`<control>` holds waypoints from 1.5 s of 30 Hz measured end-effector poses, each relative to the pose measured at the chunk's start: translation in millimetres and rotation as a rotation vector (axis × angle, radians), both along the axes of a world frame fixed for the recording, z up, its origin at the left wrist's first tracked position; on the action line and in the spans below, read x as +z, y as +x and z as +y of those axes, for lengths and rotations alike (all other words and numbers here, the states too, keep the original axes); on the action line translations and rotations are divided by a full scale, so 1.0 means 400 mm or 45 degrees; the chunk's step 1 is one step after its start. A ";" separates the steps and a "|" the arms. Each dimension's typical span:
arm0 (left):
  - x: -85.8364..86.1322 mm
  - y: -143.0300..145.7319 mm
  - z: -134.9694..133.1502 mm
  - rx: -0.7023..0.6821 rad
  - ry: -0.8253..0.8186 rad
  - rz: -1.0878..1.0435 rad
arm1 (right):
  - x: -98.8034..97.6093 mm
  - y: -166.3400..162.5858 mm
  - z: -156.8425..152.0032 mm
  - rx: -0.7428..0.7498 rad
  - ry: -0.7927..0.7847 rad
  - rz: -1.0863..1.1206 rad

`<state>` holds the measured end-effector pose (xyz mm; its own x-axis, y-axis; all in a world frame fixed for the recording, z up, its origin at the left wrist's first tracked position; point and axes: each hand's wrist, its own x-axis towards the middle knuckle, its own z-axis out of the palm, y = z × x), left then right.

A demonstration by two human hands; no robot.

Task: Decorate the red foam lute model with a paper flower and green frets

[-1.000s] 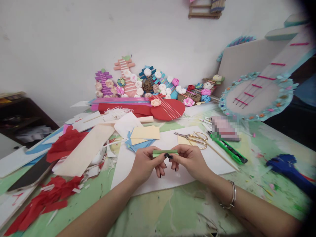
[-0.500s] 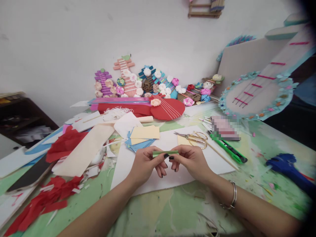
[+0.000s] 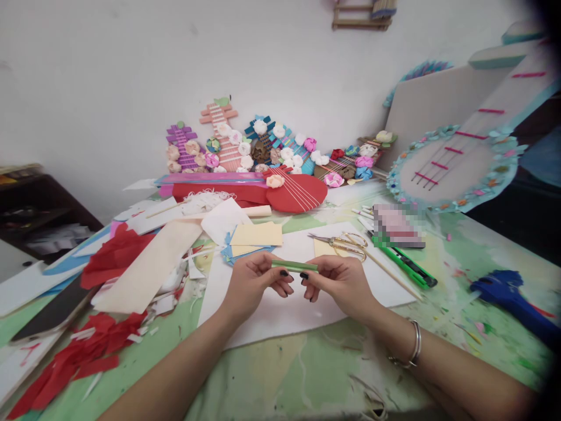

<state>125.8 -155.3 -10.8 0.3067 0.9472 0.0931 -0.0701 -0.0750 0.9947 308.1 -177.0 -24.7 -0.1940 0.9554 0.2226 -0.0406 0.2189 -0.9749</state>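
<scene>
Both my hands hold a narrow green paper strip (image 3: 294,266) level above a white sheet (image 3: 280,316). My left hand (image 3: 254,283) pinches its left end between thumb and fingers. My right hand (image 3: 339,282) pinches the right end, a silver bracelet (image 3: 412,346) on its wrist. The strip looks folded or rolled lengthwise.
Gold scissors (image 3: 344,242), a green utility knife (image 3: 405,264) and a thin wooden stick (image 3: 392,275) lie to the right. A blue glue gun (image 3: 504,292) sits far right. Red paper scraps (image 3: 109,257) and cream sheets (image 3: 149,272) lie to the left. Paper guitars with flowers (image 3: 263,169) line the wall.
My hands turned the green strip slightly and lifted it a little; its right end now tilts down. Everything else stays put.
</scene>
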 end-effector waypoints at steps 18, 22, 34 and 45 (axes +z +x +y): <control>-0.015 0.008 0.019 0.031 -0.200 -0.233 | 0.010 -0.003 -0.004 0.139 -0.011 0.145; -0.020 0.006 0.024 0.023 -0.213 -0.224 | 0.003 0.002 0.002 0.199 -0.056 0.292; -0.008 0.003 0.014 -0.184 -0.118 0.183 | -0.004 0.011 0.033 0.022 -0.185 0.180; -0.010 -0.002 0.015 -0.228 -0.140 0.042 | 0.005 0.199 0.151 -0.758 0.023 -1.738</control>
